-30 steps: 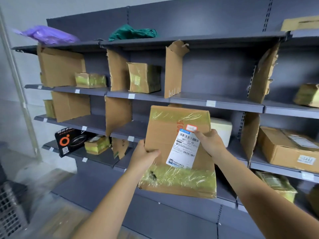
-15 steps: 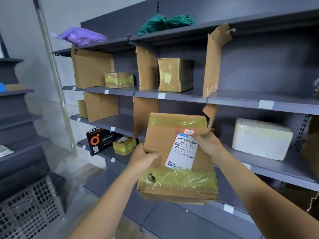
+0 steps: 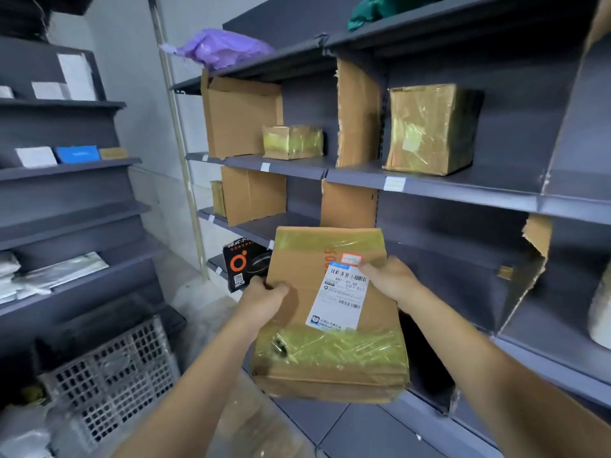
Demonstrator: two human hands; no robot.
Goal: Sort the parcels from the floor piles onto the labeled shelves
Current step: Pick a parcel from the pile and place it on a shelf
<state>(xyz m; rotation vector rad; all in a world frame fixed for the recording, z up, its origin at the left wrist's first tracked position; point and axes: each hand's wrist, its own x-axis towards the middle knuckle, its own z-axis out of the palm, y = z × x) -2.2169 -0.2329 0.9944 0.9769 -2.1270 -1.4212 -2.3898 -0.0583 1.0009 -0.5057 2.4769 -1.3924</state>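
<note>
The print on the shipping label [image 3: 340, 299] is too fine to read, apart from its barcodes. Behind the parcel [image 3: 330, 309] the fingers of both hands are hidden, and only the thumbs show on its face. At the far right a white wrapped bundle [image 3: 600, 312] is cut off by the frame edge. Up top, a green bag [image 3: 373, 9] is half out of view.

Beyond the fingers stand dark grey shelves [image 3: 463, 190], split into bays by torn cardboard dividers [image 3: 357, 110], with small white tags on the front lips. High above the left fingers sits a small taped box [image 3: 292, 142]. Above the right fingers there is a bigger taped box [image 3: 429, 127]. A purple bag [image 3: 221, 49] lies on the top shelf. Just past the left fingers is a black box [image 3: 244, 262], partly covered by the parcel. Far left is a second shelving unit [image 3: 66, 166] with a grey plastic crate [image 3: 112, 371] at its foot.

Both arms reach forward. The left hand [image 3: 264, 297] grips the parcel's left edge, thumb on the cardboard. The right hand [image 3: 390, 282] grips the right edge, thumb at the label's top corner. The parcel is in the air, upright, in front of the lower shelves.
</note>
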